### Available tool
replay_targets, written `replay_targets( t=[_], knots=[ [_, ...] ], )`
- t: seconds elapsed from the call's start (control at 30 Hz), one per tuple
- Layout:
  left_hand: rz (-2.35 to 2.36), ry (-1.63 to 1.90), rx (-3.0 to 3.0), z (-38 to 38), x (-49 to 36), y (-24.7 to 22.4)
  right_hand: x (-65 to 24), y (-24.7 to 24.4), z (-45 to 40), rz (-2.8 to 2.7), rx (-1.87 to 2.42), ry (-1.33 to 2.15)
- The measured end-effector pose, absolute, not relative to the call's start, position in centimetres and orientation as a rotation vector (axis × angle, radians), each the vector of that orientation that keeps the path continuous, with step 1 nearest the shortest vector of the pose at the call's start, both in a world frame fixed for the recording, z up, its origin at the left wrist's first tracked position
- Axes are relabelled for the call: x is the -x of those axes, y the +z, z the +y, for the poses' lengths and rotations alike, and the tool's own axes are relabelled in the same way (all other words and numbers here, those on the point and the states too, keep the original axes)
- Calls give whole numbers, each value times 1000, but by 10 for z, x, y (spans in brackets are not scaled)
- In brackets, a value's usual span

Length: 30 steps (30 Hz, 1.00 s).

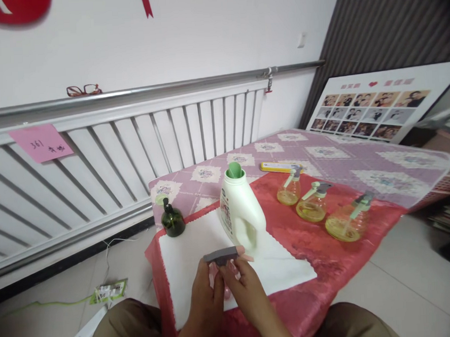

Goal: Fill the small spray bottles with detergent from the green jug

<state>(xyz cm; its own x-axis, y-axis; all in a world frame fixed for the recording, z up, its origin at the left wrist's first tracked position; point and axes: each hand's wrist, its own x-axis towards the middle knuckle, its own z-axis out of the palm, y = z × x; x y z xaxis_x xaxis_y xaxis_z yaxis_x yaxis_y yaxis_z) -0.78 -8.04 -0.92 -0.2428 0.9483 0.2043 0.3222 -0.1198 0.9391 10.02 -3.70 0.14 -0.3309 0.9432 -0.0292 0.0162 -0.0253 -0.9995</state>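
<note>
Both my hands are closed around a small pink spray bottle (227, 292) with a grey trigger head (221, 254). On its left side is my left hand (206, 292); my right hand (244, 285) grips it from the right, the thumbs close together near the neck. Much of the bottle is hidden behind my fingers. Just beyond stands a large pale green detergent jug (247, 205), uncapped, with a green spout in its mouth. A white cloth (192, 257) lies under the jug and the spray bottle.
A dark green pump bottle (173, 221) stands at the left. Three spray bottles with yellow liquid, the nearest one (345, 224) included, stand on the red cloth (273, 201) at the right. A yellow-edged box (281, 167) lies behind them. A white radiator (140, 153) lines the wall.
</note>
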Motion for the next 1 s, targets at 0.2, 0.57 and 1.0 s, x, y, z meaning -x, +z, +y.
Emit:
replay_targets(
  t=[0.2,0.57,1.0],
  knots=[
    [1597,1482,-1417,-77,3,-10,-94,3,-39,-1278,1044,1552],
    [1651,1500,-1416,-69,9,-24,-90,-3,-37,-1121,993,1721],
    [1674,1337,-1354,-73,18,-37,-123,1,-35,-1573,788,1522]
  ],
)
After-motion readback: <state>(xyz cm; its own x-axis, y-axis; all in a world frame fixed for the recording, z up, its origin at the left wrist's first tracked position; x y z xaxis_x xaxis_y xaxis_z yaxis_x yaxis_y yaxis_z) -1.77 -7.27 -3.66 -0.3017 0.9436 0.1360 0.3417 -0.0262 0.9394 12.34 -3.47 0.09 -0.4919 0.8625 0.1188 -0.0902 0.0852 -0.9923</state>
